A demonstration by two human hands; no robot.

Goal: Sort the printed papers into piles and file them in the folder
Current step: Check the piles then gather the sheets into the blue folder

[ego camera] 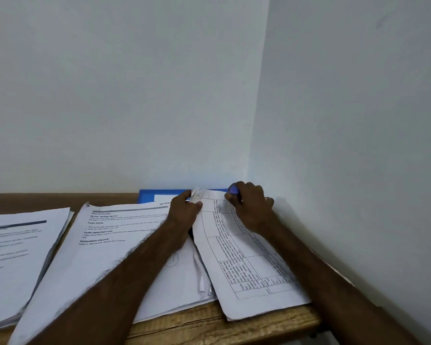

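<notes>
Two-handed hold at the far end of the gridded sheet [246, 257]: crumpled corner pinched by the left hand [184, 211], small blue object [233, 189] clasped in the right hand [253, 207] beside it. Lies long near-to-far, at right, overlapping the blue folder [147, 195].

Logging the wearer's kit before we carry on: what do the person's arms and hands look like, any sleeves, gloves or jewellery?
The left forearm and right forearm are bare down to the frame's bottom edge; no sleeve shows. The left hand and right hand wear no gloves. No watch, band or ring is visible, though some fingers are hidden.
</notes>
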